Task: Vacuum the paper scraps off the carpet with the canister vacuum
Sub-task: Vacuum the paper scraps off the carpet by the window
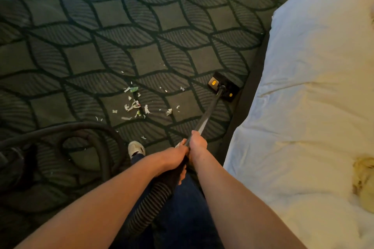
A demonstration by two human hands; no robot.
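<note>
Gripping the black metal wand (210,111) with left hand (175,156) and right hand (199,143), both clamped round it for steering. Holding the black floor nozzle (223,87) just beside the white bed (313,87); torn white paper scraps (134,106) farther from it, on dark leaf-patterned carpet (101,46).

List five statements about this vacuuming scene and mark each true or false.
1. Both the left hand and the right hand grip the wand. True.
2. The floor head sits on top of the paper scraps. False: it lies to their right, close to the bed.
3. The carpet is plain. False: it has a pattern of leaves and squares.
4. The hose loops on the carpet at the left. True.
5. The paper scraps are all gone. False: many lie scattered on the carpet.
</note>
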